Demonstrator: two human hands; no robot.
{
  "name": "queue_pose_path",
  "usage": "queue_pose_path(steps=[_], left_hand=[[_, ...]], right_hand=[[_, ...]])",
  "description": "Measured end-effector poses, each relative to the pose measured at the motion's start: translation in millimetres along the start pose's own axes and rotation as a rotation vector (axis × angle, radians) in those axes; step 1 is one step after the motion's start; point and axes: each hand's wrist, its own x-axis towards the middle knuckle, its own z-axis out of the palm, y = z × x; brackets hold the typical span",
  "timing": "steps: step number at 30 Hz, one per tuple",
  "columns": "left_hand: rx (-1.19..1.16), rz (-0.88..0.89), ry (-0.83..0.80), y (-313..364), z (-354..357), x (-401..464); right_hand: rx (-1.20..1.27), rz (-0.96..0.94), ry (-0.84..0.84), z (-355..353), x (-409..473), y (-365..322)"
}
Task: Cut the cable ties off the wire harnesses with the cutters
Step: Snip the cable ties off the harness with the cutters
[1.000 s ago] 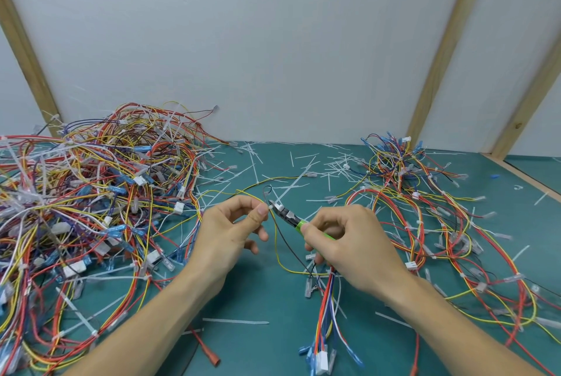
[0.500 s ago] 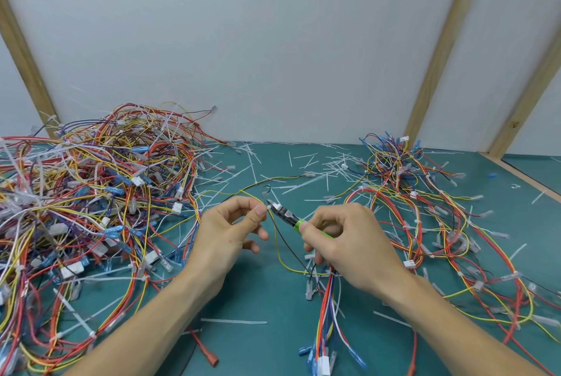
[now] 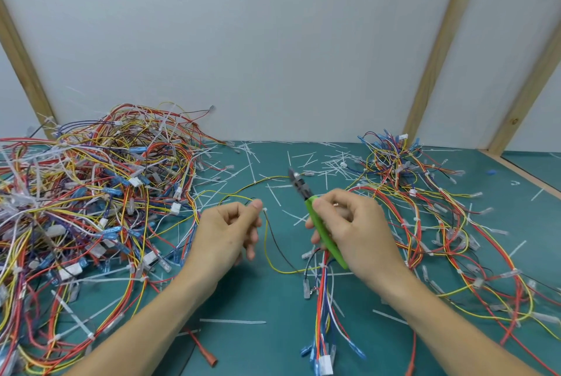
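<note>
Cutters (image 3: pixel 306 193) now clear of wire (image 3: pixel 267 242)

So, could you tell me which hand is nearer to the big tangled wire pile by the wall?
Left. The left hand is just beside the big wire pile; the right hand, gripping the green cutters, is farther away.

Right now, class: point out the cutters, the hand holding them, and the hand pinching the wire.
cutters (image 3: pixel 323 229): head view, green handle.
right hand (image 3: pixel 358 229): head view, back of hand.
left hand (image 3: pixel 226 233): head view, back of hand.

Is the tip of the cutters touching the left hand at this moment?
No, the cutters, held by the right hand, point up and away, clearly apart from the left hand.
</note>
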Motion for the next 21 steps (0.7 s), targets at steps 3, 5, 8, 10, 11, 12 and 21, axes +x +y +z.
queue_pose_path(steps=[3,5,8,10,11,12,21], left_hand=[[-0.011,0.078,-0.065,5,2,-4],[0.027,0.216,-0.145,7,5,-9],[0.306,0.422,-0.214,5,10,-15],[0.376,0.46,-0.269,5,14,-19],[0.332,0.443,-0.319,5,15,-21],[0.282,0.433,-0.352,6,16,-22],[0.191,0.471,-0.141,7,12,-18]], right_hand=[[0.218,0.032,0.042,0,5,1],[0.277,-0.008,0.035,2,4,1],[0.314,-0.109,-0.024,8,-1,-1],[0.314,-0.133,-0.078,11,-6,-2],[0.302,-0.142,-0.11,12,-8,-3],[0.292,-0.154,-0.144,13,-9,-4],[0.293,-0.045,-0.35,10,-5,-9]])
